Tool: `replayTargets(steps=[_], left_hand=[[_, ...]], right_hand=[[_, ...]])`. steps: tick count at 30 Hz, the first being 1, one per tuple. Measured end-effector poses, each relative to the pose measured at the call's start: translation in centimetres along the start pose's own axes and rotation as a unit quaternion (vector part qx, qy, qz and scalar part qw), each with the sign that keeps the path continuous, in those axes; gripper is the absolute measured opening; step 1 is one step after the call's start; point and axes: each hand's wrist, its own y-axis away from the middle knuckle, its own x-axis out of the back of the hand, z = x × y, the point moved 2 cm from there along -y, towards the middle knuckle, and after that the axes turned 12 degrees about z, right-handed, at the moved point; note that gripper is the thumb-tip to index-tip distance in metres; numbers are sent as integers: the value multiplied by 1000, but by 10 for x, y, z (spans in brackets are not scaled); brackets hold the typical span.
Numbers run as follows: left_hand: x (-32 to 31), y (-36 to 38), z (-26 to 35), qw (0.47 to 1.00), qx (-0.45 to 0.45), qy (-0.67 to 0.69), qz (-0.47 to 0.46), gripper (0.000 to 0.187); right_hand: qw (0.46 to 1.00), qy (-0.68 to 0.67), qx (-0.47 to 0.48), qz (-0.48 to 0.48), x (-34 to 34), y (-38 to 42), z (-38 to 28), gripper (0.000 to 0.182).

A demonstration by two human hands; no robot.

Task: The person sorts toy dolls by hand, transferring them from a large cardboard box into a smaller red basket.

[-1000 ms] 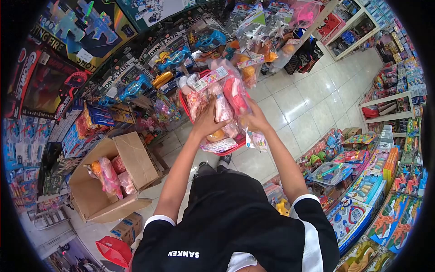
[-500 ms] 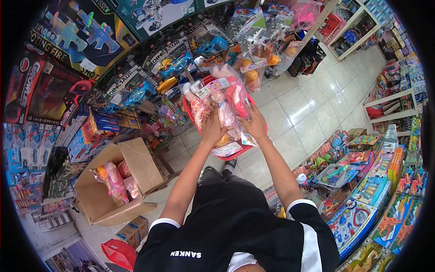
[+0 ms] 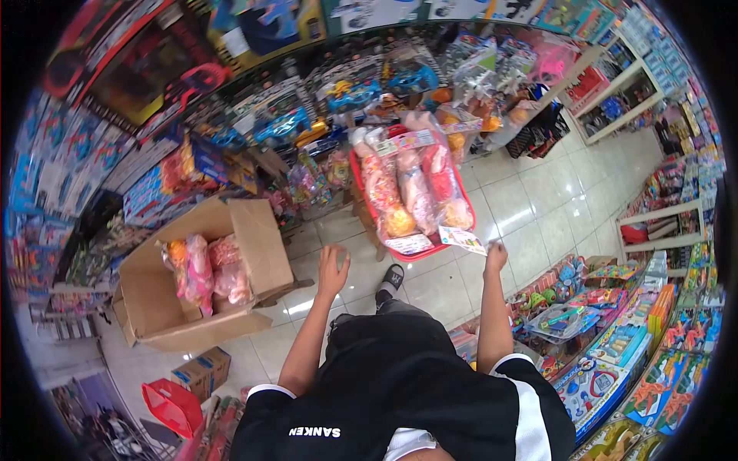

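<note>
A red plastic basket (image 3: 470, 201) stands ahead of me, holding several bagged dolls. The left doll (image 3: 380, 178) has a pink-orange patterned dress, the middle doll (image 3: 416, 192) is pale pink, and the right doll (image 3: 440, 170) is red. My left hand (image 3: 333, 270) is off the basket's lower left, fingers apart and holding nothing. Near the basket's lower right corner, my right hand (image 3: 496, 257) has its fingers curled together, close to the corner of a printed card (image 3: 463, 240). Whether it touches the card is hard to see.
An open cardboard box (image 3: 257, 238) with bagged dolls (image 3: 201, 265) sits at left. Hanging toy packs (image 3: 284, 123) line the front. Shelves of boxed toys (image 3: 592, 384) run along the right. A small carton (image 3: 201, 373) and a red bag (image 3: 173, 407) lie at lower left.
Both hands have come off the bagged dolls and drawn back toward me, apart to either side. The view has shifted, so the basket and box appear further right.
</note>
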Motion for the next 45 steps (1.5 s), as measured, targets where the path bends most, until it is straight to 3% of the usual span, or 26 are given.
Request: replayTargets(steps=[1,5,7,8,9,10,12,13,14,15,16,19,20,24,27,29,30,32,35,36,37,39,41,43,44,45], left_hand=[[3,33,-30,999,24,9,-25,23],[38,174,-119,934,266,-76,-225,30],[65,241,-149,885,285,-103,-354,35],[45,302,-199,885,298,-100,-345,35],[46,360,-250,836,282,-180,-436,38],[66,386,-258,837,295,-174,-427,38],[91,433,-260,830,229,-56,-505,43],[99,450,-255,833,242,-51,-494,43],[114,460,-245,820,446,-1,-358,43],[132,468,-231,754,623,50,-202,43],[149,470,-213,735,657,78,-151,41],[167,513,-214,779,611,54,-134,41],[165,531,-221,744,653,101,-97,40],[177,560,-216,745,650,143,-40,39],[168,584,-230,773,615,120,-94,38],[174,583,-221,702,686,190,1,36],[169,597,-237,699,689,191,7,36],[157,620,-268,847,500,158,-85,34],[166,615,-281,861,507,28,16,37],[199,582,-251,716,681,134,75,38],[218,572,-248,715,682,130,76,38],[243,561,-260,780,618,98,-14,39],[258,564,-286,745,651,138,35,37],[291,550,-293,629,759,158,60,36],[301,548,-304,585,781,194,101,35],[318,542,-315,588,781,189,97,35]], right_hand=[[998,60,-13,-8,2,11,32,24],[921,214,-144,-292,7,100,102,31],[861,303,-144,-382,2,143,127,36],[836,344,-108,-414,2,167,126,37],[807,383,-71,-443,1,189,125,39],[800,392,-59,-450,-1,206,127,39],[704,473,76,-524,-11,234,134,42],[694,480,88,-529,-16,246,134,42],[679,490,106,-536,-21,257,133,43],[663,501,123,-542,-25,269,133,44],[654,507,132,-546,-30,279,132,44],[646,511,141,-550,-44,311,122,42],[658,491,145,-552,-49,323,117,40],[646,479,167,-570,-77,367,107,37],[632,480,186,-579,-91,404,96,36],[611,475,214,-597,-100,425,90,36],[606,476,218,-599,-104,434,86,36],[562,503,252,-606,-113,455,81,37],[517,544,246,-614,-132,483,76,39],[514,543,246,-617,-141,489,79,39],[513,542,245,-619,-151,495,85,40],[513,535,243,-626,-170,516,84,44],[483,541,253,-640,-188,544,77,40],[485,525,242,-656,-208,564,84,39],[516,467,256,-671,-210,574,80,35],[546,408,268,-681,-213,583,76,32]])
